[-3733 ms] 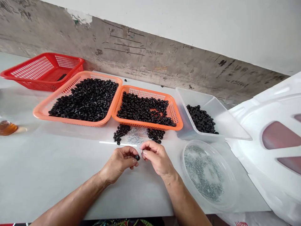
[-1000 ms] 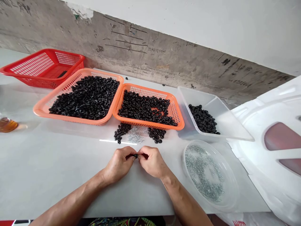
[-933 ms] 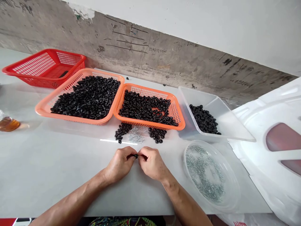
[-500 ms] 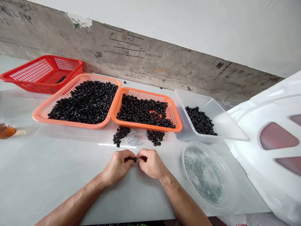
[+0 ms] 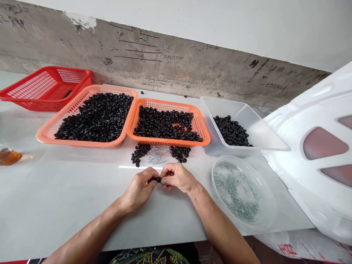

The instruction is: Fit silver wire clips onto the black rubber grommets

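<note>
My left hand (image 5: 139, 189) and my right hand (image 5: 178, 177) meet fingertip to fingertip above the white table (image 5: 55, 205). Both pinch one small black ring-shaped part (image 5: 157, 179) between them. Just beyond the hands lie two little heaps of black rings (image 5: 139, 153) (image 5: 180, 153) with a small heap of tiny silvery metal pieces (image 5: 154, 157) between them. What else my right fingers hold, if anything, is hidden.
Two orange baskets (image 5: 46, 132) (image 5: 205, 134) full of black rings stand behind, a red basket (image 5: 33, 82) at the far left. A clear tub (image 5: 258, 135) with black rings and a round clear dish (image 5: 268, 216) of metal pieces lie to the right. White moulded plastic (image 5: 316, 176) fills the right side.
Earlier my hands were slightly apart, the left holding the ring. They have closed together on it and stayed so; only the camera view has shifted a little.
</note>
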`<act>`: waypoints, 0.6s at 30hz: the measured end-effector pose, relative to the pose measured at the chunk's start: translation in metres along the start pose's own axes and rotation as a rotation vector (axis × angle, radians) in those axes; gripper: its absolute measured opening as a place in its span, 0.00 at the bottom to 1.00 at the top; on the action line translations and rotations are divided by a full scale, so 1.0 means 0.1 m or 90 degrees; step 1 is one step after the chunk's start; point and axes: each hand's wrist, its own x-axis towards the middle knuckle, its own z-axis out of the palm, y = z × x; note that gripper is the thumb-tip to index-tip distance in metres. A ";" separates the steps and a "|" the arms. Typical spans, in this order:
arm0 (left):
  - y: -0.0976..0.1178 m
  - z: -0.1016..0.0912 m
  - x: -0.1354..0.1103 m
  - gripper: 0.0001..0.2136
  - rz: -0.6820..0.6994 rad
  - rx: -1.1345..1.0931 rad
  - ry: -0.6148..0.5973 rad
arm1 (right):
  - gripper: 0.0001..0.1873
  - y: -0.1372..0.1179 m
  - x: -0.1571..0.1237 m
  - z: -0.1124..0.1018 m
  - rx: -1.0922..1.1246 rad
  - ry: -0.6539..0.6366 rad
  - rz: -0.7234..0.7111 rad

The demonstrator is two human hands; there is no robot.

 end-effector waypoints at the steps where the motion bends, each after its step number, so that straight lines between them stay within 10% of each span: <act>1: 0.01 0.00 -0.01 0.08 0.014 -0.008 -0.006 | 0.09 0.02 0.01 -0.03 0.046 -0.031 0.007; 9: -0.04 0.02 -0.02 0.10 0.092 0.005 0.022 | 0.23 0.11 0.01 -0.05 0.185 -0.184 0.039; 18: -0.08 0.08 -0.03 0.23 -0.007 -0.347 -0.076 | 0.14 0.03 -0.01 0.10 0.104 -0.096 -0.064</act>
